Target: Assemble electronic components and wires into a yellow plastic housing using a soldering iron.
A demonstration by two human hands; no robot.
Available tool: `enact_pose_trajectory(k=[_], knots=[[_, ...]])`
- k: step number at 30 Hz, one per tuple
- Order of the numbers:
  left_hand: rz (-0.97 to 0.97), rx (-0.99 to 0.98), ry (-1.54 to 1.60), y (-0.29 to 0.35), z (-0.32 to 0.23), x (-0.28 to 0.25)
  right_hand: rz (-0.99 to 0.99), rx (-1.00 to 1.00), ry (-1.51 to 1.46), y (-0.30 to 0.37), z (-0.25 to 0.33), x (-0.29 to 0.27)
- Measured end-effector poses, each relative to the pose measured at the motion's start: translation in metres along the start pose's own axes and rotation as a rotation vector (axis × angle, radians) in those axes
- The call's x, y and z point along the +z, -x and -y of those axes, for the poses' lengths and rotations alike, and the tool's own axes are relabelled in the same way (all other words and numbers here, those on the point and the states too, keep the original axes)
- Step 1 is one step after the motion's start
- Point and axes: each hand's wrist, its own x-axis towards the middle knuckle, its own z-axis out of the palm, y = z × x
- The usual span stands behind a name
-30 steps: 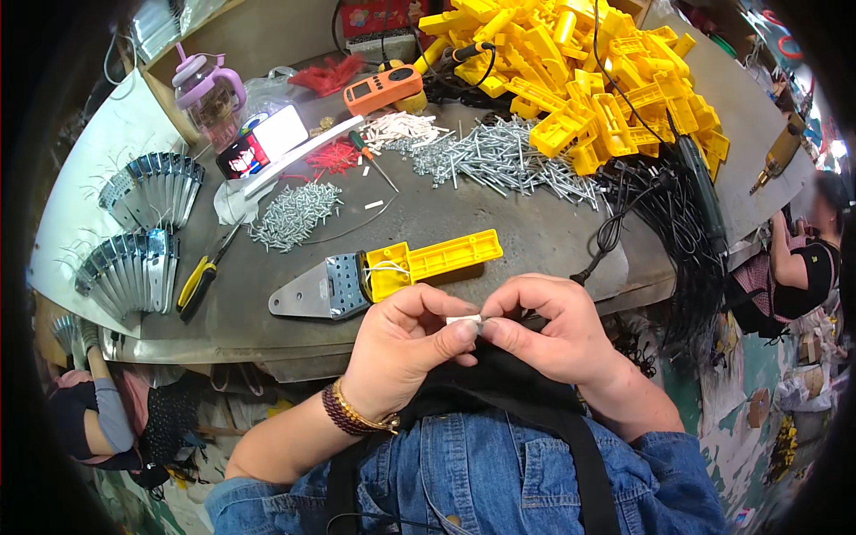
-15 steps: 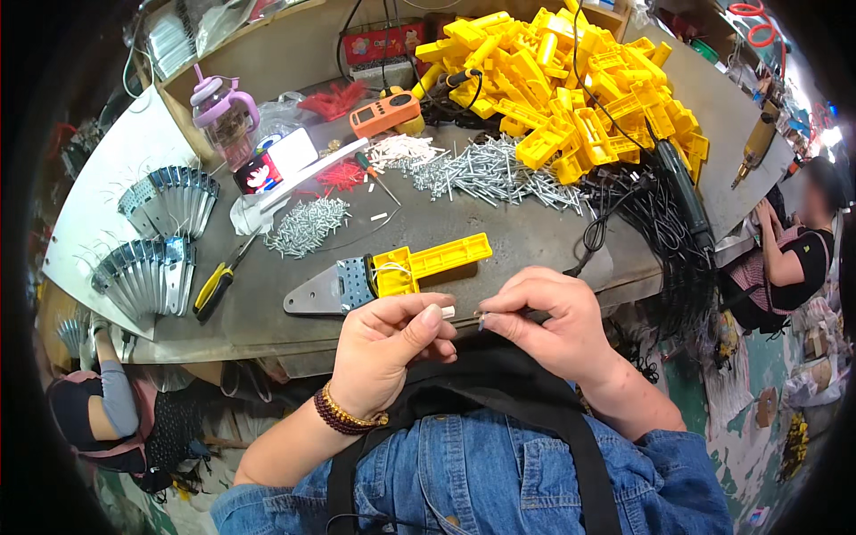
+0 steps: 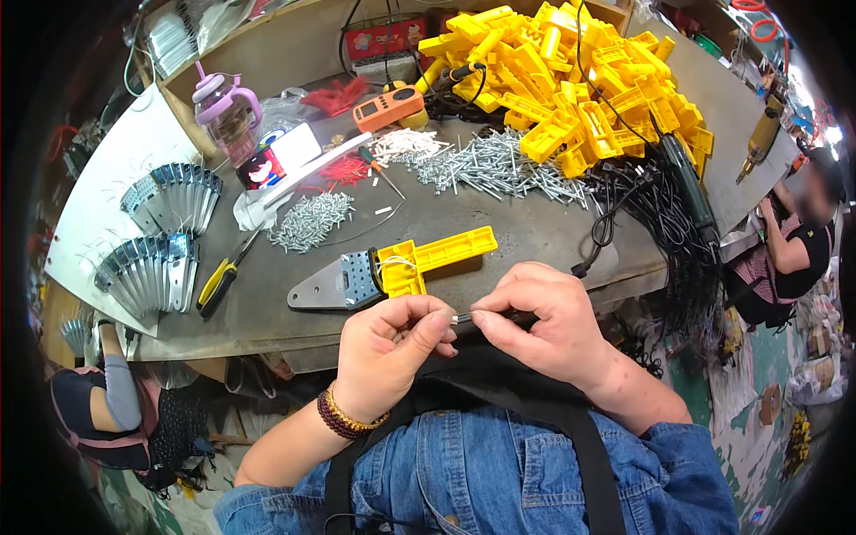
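Note:
My left hand [image 3: 390, 346] pinches a small white sleeve [image 3: 459, 319] between thumb and fingertips. Facing it, my right hand [image 3: 551, 328] is closed on the end of a dark cable [image 3: 519, 315]. The cable's tip meets the sleeve between my two hands; how far it goes in is hidden by the fingers. Just beyond my hands, on the bench, lies a yellow plastic handle part [image 3: 456, 249], with white wires at its inner end. A grey metal plate with a perforated piece [image 3: 323, 283] is joined to its left.
Yellow parts [image 3: 571, 98] heap at the back right, beside black cables [image 3: 664, 223]. Screws [image 3: 499, 165] and smaller screws [image 3: 310, 223] lie behind the handle part. Pliers [image 3: 218, 287], a screwdriver [image 3: 379, 169], an orange meter [image 3: 388, 109], a phone [image 3: 290, 147] and a purple-lidded bottle [image 3: 227, 116] stand around.
My hands have come closer together. The cable end in my right hand, apart from the white sleeve before, now meets it. The bench things stay where they were.

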Motion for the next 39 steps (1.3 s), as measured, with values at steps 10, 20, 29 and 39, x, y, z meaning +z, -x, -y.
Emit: enact_pose_trajectory(k=[10,20,29,39], knots=[[0.003,0.182,-0.405,-0.006,0.002,0.004,0.092,0.041,-0.048,0.003,-0.002,-0.006],[0.013,-0.113,-0.003,-0.009,0.002,-0.001,0.230,0.320,-0.431,0.004,-0.013,-0.011],[0.139,-0.198,0.172,-0.008,0.003,-0.005,0.261,0.306,-0.555,0.006,-0.011,-0.013],[0.125,-0.083,0.093,-0.005,0.010,-0.002,0.251,0.320,-0.498,0.010,-0.012,-0.006]])
